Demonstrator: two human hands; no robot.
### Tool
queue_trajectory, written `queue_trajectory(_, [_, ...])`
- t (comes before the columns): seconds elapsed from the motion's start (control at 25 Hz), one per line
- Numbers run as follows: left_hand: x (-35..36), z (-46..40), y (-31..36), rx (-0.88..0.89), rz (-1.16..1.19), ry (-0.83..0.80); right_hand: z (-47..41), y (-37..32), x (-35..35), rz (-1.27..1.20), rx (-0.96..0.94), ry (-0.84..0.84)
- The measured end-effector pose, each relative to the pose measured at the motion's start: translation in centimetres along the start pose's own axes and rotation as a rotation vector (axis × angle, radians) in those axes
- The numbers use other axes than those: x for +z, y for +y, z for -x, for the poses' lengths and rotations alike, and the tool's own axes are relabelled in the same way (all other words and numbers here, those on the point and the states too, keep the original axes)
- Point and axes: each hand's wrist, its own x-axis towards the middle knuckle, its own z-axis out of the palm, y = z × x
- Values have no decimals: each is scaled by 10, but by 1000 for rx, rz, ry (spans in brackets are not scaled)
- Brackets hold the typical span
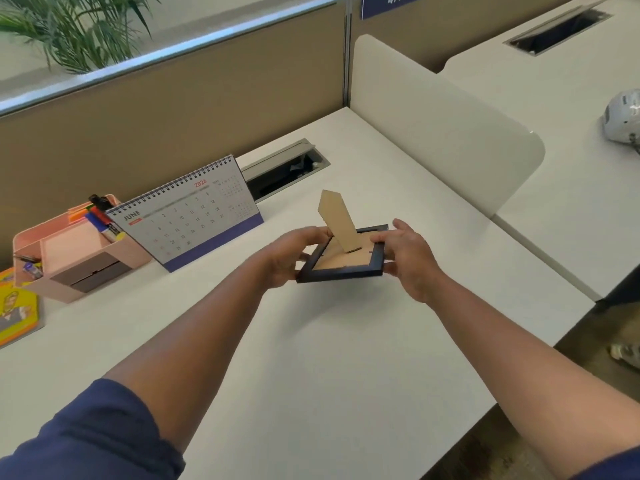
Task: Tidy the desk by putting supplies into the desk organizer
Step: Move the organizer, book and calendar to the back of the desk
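A small black picture frame [341, 271] is held face down above the middle of the white desk, its tan cardboard back up and its easel stand [337, 220] sticking upward. My left hand [294, 254] grips the frame's left side and my right hand [410, 258] grips its right side. The pink desk organizer [81, 258] stands at the left against the partition, with markers, highlighters and a black clip [100, 216] in its rear compartment and small items in its left tray.
A June desk calendar [188, 216] stands between the organizer and the frame. An open cable hatch [287, 168] lies behind it. A yellow illustrated book [17, 310] rests at the far left edge. A cream divider [446, 123] bounds the desk's right side.
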Motion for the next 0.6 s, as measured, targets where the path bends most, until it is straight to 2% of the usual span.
queue_trajectory(0.08, [-17,2,11,-5,11,-32,0,-12,4,49,2,-157])
queue_trajectory(0.24, [-42,2,30,-62,-79,-75,-3,-14,9,385,-55,-454])
queue_trajectory(0.4, [-56,3,42,-111,-150,-75,-1,-20,18,477,-102,-518])
queue_trajectory(0.6, [-64,-3,44,-110,-36,90,-15,-19,29,433,-98,-408])
